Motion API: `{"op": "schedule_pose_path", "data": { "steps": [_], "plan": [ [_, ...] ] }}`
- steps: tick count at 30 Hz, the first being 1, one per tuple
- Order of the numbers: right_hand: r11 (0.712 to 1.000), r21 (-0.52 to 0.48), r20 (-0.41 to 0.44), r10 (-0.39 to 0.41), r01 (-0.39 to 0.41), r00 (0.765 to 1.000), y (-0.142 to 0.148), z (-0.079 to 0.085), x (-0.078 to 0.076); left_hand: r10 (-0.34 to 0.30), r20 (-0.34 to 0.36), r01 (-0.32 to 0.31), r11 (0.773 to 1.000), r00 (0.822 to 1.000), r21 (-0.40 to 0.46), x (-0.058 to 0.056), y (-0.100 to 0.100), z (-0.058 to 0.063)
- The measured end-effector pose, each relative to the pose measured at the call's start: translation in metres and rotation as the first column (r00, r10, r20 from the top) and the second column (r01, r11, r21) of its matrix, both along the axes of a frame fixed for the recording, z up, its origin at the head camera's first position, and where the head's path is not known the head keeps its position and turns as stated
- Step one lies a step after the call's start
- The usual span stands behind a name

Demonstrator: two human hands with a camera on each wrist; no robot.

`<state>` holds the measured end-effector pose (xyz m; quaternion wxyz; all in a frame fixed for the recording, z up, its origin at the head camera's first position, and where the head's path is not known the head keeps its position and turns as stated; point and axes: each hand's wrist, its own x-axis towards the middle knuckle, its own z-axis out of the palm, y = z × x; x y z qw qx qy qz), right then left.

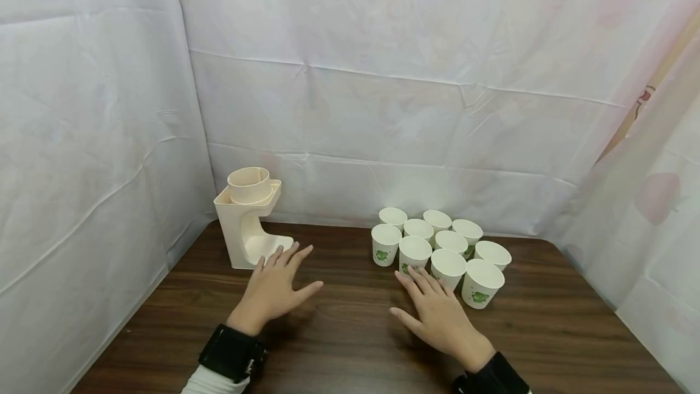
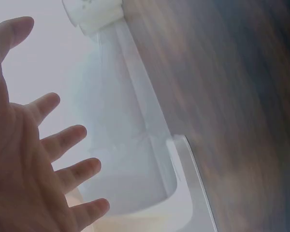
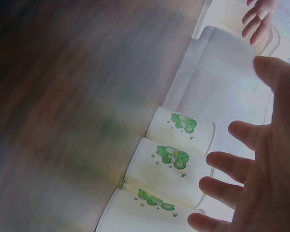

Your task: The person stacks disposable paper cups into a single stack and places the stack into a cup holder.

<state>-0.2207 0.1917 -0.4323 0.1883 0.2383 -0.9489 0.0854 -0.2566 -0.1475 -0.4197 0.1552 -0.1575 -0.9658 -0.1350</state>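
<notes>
My left hand [image 1: 274, 292] hovers over the table with fingers spread and nothing in it. Just beyond its fingertips stands a cream plastic stand [image 1: 235, 230], with a round cup-like ring [image 1: 250, 185] on its top. My right hand [image 1: 437, 315], fingers also spread, is in front of a group of white paper cups [image 1: 415, 249] and holds nothing. In the head view its fingers overlap the nearest cups; touch cannot be told. Green cartoon prints show on the cups [image 3: 173, 157] in the right wrist view. The cups stand upright, mouths up, close together.
The dark wood-grain table [image 1: 350, 333] carries the stand at its back left and the cups at right of centre. White cloth [image 1: 350, 96] hangs behind the table and along both sides. A black band [image 1: 232, 351] wraps the left wrist.
</notes>
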Motion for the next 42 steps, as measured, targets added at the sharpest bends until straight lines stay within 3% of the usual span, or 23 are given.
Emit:
{"op": "schedule_pose_path", "data": {
  "steps": [17, 21, 29, 42],
  "plan": [
    [1.0, -0.012, 0.016, 0.004, -0.003, 1.0, -0.012, 0.001, -0.003, 0.068, -0.153, -0.051, 0.992, 0.986, 0.113, -0.013, -0.047, 0.014],
    [1.0, -0.004, 0.031, 0.021, -0.021, 0.999, -0.015, 0.003, -0.003, 0.115, -0.146, -0.092, 0.984, 0.983, 0.152, -0.013, -0.057, 0.017],
    [0.999, 0.018, 0.035, 0.047, -0.047, 0.998, -0.02, 0.002, -0.004, 0.243, -0.128, -0.206, 0.947, 0.962, 0.247, -0.011, -0.08, 0.024],
    [0.996, 0.03, 0.047, 0.083, -0.084, 0.995, -0.026, 0.0, -0.007, 0.316, -0.105, -0.279, 0.921, 0.943, 0.271, -0.012, -0.104, 0.024]
  ]
}}
